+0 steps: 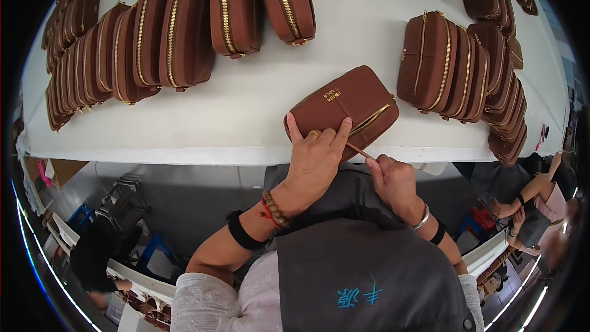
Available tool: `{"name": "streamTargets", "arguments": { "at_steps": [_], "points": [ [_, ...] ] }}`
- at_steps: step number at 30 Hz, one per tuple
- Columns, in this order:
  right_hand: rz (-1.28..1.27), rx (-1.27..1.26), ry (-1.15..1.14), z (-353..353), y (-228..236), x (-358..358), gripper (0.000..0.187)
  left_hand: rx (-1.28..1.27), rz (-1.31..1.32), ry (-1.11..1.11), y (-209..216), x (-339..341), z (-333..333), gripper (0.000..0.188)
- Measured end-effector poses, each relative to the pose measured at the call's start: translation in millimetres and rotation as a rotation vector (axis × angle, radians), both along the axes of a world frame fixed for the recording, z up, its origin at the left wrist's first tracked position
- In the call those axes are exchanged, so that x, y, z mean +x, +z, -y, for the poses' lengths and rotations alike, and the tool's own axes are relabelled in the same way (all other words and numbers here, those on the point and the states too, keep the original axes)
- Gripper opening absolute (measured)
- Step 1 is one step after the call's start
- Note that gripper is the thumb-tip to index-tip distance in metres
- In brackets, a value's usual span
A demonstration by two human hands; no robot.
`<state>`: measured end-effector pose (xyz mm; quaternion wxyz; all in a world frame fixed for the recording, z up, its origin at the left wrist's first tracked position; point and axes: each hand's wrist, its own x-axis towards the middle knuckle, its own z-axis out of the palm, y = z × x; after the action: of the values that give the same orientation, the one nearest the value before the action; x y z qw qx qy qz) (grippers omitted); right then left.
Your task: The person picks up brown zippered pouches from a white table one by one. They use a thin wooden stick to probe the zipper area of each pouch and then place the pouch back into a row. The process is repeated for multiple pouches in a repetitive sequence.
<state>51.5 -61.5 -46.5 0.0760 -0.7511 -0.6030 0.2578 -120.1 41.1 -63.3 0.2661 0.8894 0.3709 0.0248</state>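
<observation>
A brown boxy bag with gold lettering and a gold zipper lies tilted near the table's front edge. My left hand rests on its near side, index and other fingers spread and pressed on the leather. Closed beside the bag's lower right edge, my right hand pinches the end of a thin brown strip. That strip runs taut toward the near end of the zipper and looks like a leather zipper pull. Its attachment is partly hidden by my left fingers.
Brown zipped bags stand in a long row at left and a cluster at right. Two more bags stand at the back middle. The white table ends just before my apron. Other people sit at right and left.
</observation>
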Motion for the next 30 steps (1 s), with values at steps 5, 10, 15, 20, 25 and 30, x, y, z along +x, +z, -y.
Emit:
{"name": "streamTargets", "arguments": {
  "at_steps": [5,10,15,20,25,30],
  "points": [
    [-0.056,0.003,0.098,0.3,12.9,28.0,0.034,-0.084,0.014,0.086,11.3,-1.3,9.4,0.055],
    [-0.014,0.023,0.201,-1.3,12.7,40.1,0.038,-0.125,0.031,0.096,12.4,-2.8,10.9,0.057],
    [-0.012,0.026,0.236,-10.2,10.0,36.0,0.037,-0.144,0.044,0.062,12.4,-1.8,11.3,0.059],
    [-0.009,-0.028,0.129,2.0,3.6,10.8,0.041,-0.206,0.041,0.064,3.2,-4.1,11.8,0.057],
    [-0.123,-0.128,-0.001,3.9,8.8,0.7,0.040,-0.253,0.012,0.051,5.0,-5.3,10.0,0.055],
    [-0.159,-0.158,-0.045,11.8,14.3,18.3,0.040,-0.257,0.012,0.118,6.0,-7.0,12.1,0.055]
  ]
}}
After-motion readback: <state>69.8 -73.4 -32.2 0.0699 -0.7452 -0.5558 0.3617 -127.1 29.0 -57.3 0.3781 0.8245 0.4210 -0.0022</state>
